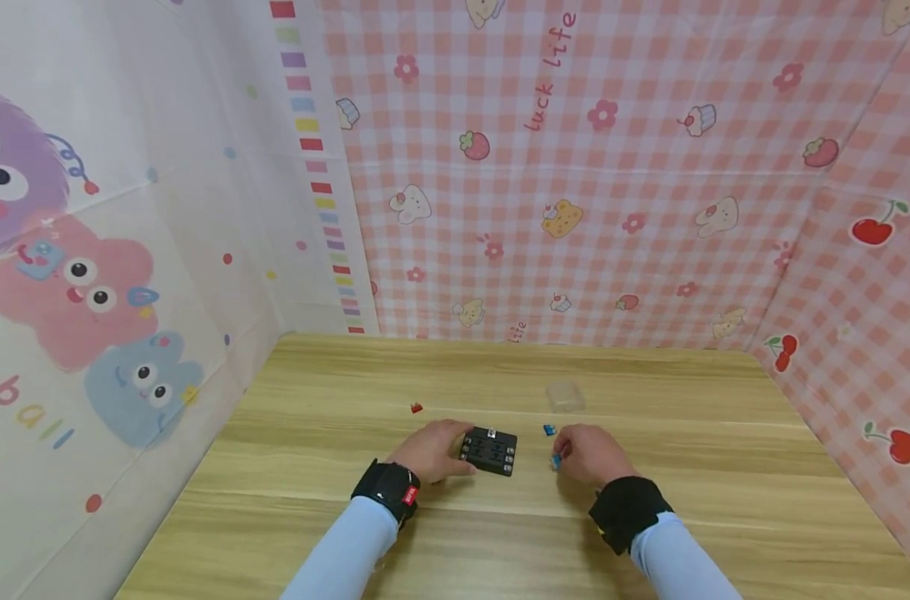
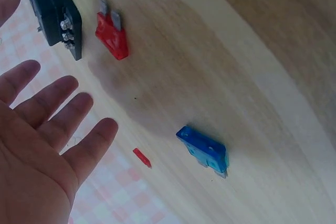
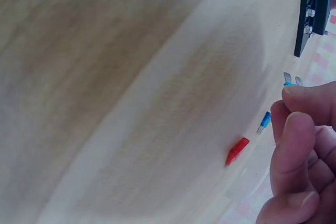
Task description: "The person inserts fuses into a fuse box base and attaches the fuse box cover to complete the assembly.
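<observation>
Fuse box, black, lies on the wooden table between both hands. Beside its left edge rests the left hand, fingers spread and relaxed, holding nothing. The right hand sits just right of the box and pinches a blue fuse between thumb and fingertips. Another blue fuse lies near it; a red fuse lies farther left, a clear case behind.

My left hand lies open, fingers spread; black fuse box beyond my fingertips, red fuse beside it
</observation>
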### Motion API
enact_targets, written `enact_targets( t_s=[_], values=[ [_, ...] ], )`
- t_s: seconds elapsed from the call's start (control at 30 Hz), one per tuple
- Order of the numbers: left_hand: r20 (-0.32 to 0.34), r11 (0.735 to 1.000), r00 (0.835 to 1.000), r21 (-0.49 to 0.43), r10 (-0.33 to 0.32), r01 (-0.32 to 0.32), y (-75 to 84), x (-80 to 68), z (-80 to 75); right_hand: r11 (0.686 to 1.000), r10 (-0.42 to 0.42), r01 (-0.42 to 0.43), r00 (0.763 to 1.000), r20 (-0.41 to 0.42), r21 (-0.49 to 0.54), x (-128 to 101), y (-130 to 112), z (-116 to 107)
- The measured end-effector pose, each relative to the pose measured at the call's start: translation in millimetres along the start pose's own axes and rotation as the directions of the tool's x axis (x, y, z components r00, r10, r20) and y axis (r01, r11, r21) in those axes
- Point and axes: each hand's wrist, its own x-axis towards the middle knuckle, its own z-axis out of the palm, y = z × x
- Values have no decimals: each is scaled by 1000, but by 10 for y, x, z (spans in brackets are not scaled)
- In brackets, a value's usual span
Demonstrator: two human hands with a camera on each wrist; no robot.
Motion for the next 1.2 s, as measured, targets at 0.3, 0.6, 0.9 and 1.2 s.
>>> enact_targets(
  t_s=[0.3, 0.6, 0.9, 1.2],
  values=[
    [-36, 989, 999, 151, -1, 6, 29, 44, 51, 995, -65, 62, 997, -41, -82, -10, -102, -65],
    [-38, 980, 999, 199, 14, -6, -1, 110, 139, 995, -38, 34, 998, -41, -89, 26, -131, -81],
    [-44, 975, 998, 220, 45, -34, 40, 102, 143, 988, -100, 90, 992, -75, -127, 27, -154, -84],
    [-59, 973, 995, 220, 80, -66, 82, 85, 144, 983, -140, 126, 985, -102, -133, 47, -166, -67]
  ],
)
